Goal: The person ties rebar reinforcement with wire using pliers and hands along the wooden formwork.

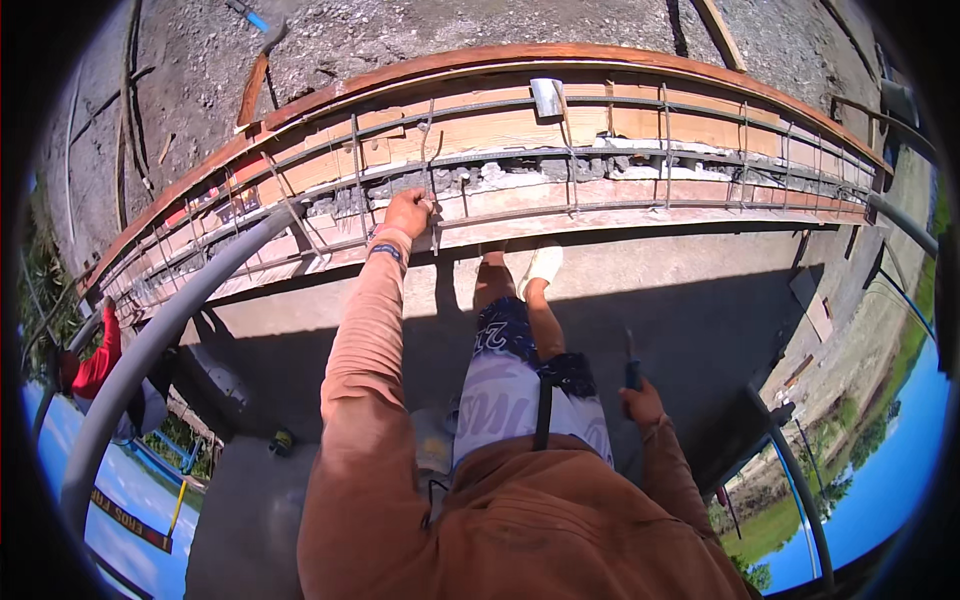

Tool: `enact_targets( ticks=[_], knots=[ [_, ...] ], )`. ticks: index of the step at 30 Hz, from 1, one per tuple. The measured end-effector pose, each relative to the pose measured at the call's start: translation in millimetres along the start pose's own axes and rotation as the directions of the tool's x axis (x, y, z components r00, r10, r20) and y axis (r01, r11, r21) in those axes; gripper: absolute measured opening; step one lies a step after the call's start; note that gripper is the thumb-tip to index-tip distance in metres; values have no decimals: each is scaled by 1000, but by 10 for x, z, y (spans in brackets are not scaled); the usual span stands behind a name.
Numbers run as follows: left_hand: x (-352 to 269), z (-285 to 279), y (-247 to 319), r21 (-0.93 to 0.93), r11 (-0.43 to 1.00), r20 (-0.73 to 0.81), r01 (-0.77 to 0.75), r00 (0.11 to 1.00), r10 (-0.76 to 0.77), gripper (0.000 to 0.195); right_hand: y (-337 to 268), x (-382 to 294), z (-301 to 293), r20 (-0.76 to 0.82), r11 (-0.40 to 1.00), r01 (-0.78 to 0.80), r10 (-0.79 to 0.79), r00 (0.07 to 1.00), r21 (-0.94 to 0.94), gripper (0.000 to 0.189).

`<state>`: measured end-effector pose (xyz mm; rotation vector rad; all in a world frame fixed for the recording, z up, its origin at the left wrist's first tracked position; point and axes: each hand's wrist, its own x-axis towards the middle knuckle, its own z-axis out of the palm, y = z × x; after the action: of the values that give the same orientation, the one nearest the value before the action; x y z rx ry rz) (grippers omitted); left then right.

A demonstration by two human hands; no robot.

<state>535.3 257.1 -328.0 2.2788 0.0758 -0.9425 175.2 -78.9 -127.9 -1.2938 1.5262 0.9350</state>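
My left hand (409, 212) reaches forward to a rebar cage (480, 159), its fingers closed around a thin steel stirrup (433, 234) at the lower bar. The cage runs lengthwise inside a trough of wooden formwork boards (630, 124), with rough mortar and block along the bottom. Down by my right thigh, my right hand (643, 405) grips the blue handle of a hand tool (633, 369). The tool's thin shaft points forward, but its tip is blurred in shadow. A small grey sheet piece (547, 97) rests against the upper bar.
A grey pipe (172, 330) slants close on my left. Beyond it is another person in a red sleeve (105, 360). More pipework (799, 465) stands at right. The concrete floor (690, 315) lies below, and gravel ground (465, 30) with loose timber (720, 34) lies beyond the formwork.
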Motion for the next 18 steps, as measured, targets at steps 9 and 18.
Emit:
enact_targets(
  ticks=[9,18],
  knots=[
    [531,526,-18,56,994,40,95,994,-97,16,-141,-148,12,5,998,-51,51,999,35,18],
    [549,682,-101,136,991,-7,-11,1000,12,14,-145,-79,117,-6,999,-22,22,1000,42,15]
  ],
)
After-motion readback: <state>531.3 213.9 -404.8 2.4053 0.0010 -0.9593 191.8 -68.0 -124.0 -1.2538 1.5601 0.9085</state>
